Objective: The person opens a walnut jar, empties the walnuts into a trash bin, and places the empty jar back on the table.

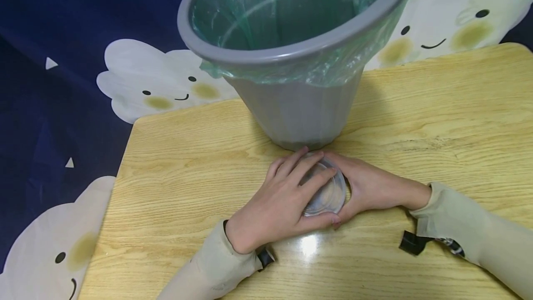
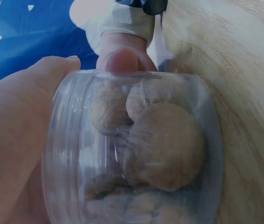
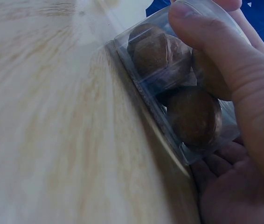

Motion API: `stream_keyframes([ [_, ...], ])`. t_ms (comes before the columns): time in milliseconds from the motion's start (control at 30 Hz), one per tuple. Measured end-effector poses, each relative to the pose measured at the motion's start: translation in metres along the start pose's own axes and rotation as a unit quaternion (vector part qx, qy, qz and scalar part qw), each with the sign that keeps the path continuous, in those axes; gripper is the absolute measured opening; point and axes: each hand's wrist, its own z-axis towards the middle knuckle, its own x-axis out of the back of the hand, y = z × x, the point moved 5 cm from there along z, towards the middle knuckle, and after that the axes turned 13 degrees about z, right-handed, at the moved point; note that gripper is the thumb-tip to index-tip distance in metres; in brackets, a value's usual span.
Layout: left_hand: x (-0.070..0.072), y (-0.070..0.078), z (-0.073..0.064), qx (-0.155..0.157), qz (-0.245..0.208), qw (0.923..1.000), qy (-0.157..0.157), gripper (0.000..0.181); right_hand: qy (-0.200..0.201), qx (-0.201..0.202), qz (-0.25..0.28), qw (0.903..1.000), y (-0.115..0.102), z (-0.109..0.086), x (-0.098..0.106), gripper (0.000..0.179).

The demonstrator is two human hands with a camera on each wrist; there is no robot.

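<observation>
A clear plastic jar [image 1: 326, 198] stands on the table close to the foot of the bin. Several round brown, wrinkled pieces [image 2: 167, 147] show through its wall; their exact kind is hard to tell. My left hand [image 1: 276, 200] grips the jar's lid [image 1: 322, 205] from above, fingers spread across the top and thumb at the near rim. Around the jar's right side my right hand [image 1: 370, 186] holds the body. In the right wrist view, its thumb presses the jar's wall and the jar's base sits at the wooden surface.
A tall grey bin [image 1: 300, 110] with a green plastic liner [image 1: 333, 71] stands right behind the jar. The wooden table [image 1: 187, 165] spreads to both sides. Behind it hangs dark blue cloth [image 1: 62, 105] with white smiling clouds.
</observation>
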Motion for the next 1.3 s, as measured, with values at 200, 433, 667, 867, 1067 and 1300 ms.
stream_keyframes([
  [200, -0.0008, 0.0001, -0.0004, -0.001, 0.003, 1.0, 0.009, 0.071, 0.0, -0.002, -0.001, 1.0, -0.0002, -0.0002, 0.0002, 0.121],
  [433, 0.0002, 0.0006, 0.0, 0.0, 0.004, 1.0, 0.006, 0.071, 0.002, -0.007, -0.008, 0.9999, -0.0015, -0.0006, 0.0005, 0.122],
  [667, 0.0004, 0.0008, 0.0001, 0.002, 0.003, 1.0, 0.003, 0.071, 0.002, -0.012, -0.007, 0.9999, -0.0012, -0.0011, 0.0005, 0.123],
  [867, -0.0006, 0.0007, 0.0001, 0.005, 0.0, 1.0, -0.006, 0.071, 0.002, -0.016, -0.01, 0.9998, -0.0004, -0.0017, 0.0007, 0.121],
  [1067, -0.0006, 0.001, 0.0, 0.007, -0.003, 0.9999, -0.006, 0.071, 0.001, -0.011, -0.009, 0.9999, -0.0004, -0.0011, 0.0006, 0.122],
  [1300, -0.0009, 0.0009, 0.0004, 0.008, -0.007, 0.9999, -0.003, 0.07, 0.003, -0.003, -0.01, 0.9999, -0.0011, 0.0001, 0.0007, 0.122],
])
